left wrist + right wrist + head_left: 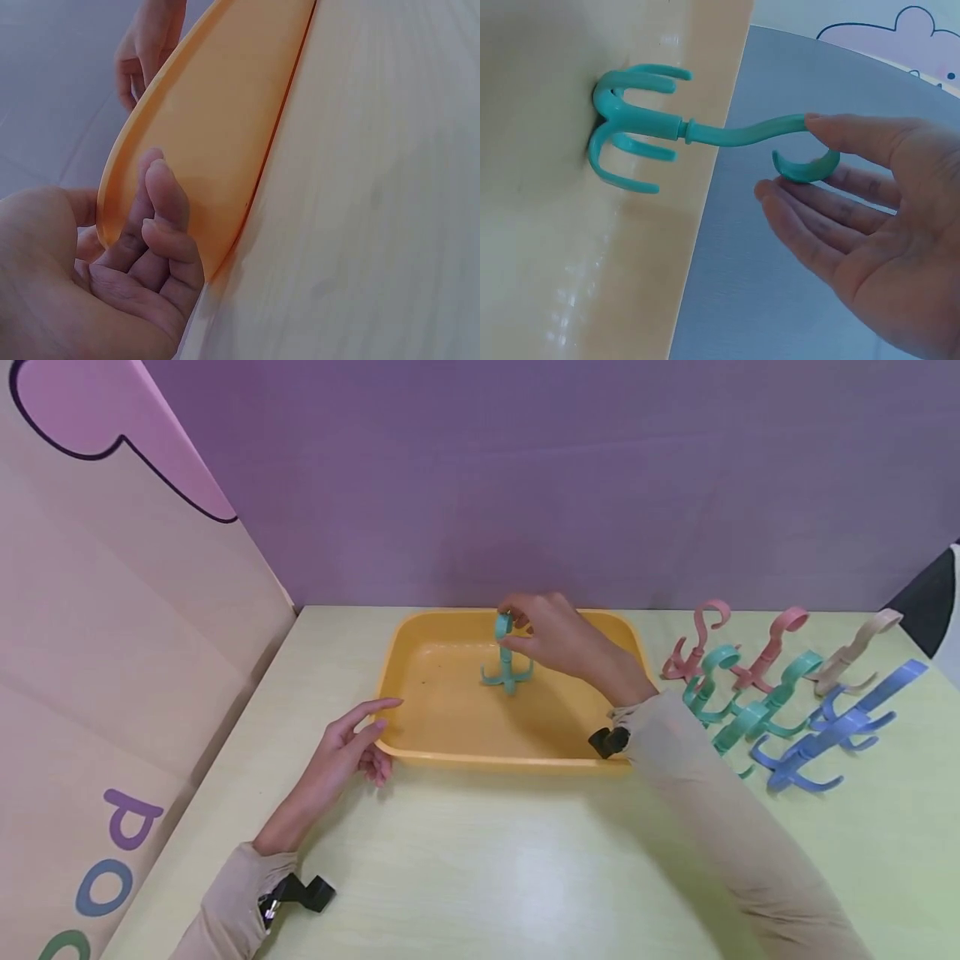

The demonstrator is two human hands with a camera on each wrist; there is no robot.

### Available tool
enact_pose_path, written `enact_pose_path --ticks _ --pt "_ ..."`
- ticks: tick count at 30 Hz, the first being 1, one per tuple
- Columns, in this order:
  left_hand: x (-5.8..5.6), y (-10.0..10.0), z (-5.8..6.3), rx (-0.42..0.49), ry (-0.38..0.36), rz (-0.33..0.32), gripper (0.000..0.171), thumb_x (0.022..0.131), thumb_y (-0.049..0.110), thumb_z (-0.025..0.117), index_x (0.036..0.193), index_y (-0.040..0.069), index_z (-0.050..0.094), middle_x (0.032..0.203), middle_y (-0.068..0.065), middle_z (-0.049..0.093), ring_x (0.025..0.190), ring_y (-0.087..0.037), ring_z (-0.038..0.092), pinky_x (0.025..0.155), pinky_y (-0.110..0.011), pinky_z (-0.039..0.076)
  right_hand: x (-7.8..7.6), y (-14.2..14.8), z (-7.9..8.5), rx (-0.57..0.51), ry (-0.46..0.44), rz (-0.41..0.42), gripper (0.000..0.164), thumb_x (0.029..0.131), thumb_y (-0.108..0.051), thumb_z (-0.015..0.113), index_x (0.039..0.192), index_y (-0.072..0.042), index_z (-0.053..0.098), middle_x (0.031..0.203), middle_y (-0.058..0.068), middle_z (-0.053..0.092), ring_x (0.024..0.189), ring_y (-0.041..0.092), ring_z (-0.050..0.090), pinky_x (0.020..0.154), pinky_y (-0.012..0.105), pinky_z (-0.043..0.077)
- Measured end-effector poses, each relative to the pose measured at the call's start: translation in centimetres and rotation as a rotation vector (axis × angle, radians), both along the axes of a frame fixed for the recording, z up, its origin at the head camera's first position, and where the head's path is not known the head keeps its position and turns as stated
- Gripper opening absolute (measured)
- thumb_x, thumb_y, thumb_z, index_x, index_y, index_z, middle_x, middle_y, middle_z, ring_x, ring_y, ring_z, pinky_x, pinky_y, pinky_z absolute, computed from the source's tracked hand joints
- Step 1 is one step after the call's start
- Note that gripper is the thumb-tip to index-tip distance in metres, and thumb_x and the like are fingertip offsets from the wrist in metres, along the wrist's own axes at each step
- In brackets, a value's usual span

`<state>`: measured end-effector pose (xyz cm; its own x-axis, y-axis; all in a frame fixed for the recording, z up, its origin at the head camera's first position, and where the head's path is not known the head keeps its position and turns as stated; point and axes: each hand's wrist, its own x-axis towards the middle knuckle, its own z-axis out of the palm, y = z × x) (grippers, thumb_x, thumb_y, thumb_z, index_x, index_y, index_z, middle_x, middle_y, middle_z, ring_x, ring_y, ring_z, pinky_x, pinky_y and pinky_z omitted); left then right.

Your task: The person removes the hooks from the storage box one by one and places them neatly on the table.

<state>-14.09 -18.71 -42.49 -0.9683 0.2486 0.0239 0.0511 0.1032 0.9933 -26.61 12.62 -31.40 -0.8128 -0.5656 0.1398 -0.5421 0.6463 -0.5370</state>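
A teal multi-prong hook (507,668) stands upright in the yellow tray (450,739), its pronged base on the tray floor. At its curved top, my right hand (555,635) holds the hook between thumb and fingers. The right wrist view shows the thumb against the outside of the teal hook (735,135)'s curl and fingers around it. My left hand (345,752) grips the tray's left front corner. Its thumb and index finger reach over the rim, while the other fingers curl outside the tray wall (217,97).
Right of the tray stand several similar hooks: red hooks (768,652), green hooks (757,714), a beige hook (843,660) and blue hooks (817,747). A purple partition (525,485) rises behind the pale table (480,860); a printed panel (112,610) borders the left.
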Motion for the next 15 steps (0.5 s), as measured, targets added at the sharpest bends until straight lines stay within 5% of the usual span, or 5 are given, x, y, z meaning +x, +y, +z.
enact_pose_path --ticks 15 --pt "-0.3 -0.5 -0.3 -0.008 0.001 0.002 0.043 0.106 0.030 0.050 0.143 0.009 0.050 0.063 -0.015 0.064 0.051 -0.026 0.061 0.047 -0.031 0.049 3.5 2.3 1.7 -0.093 0.201 0.050 0.029 0.089 -0.010 0.073 0.114 0.000 0.062 0.102 0.009 0.071 0.097 0.027 0.071 0.086 0.041 0.057"
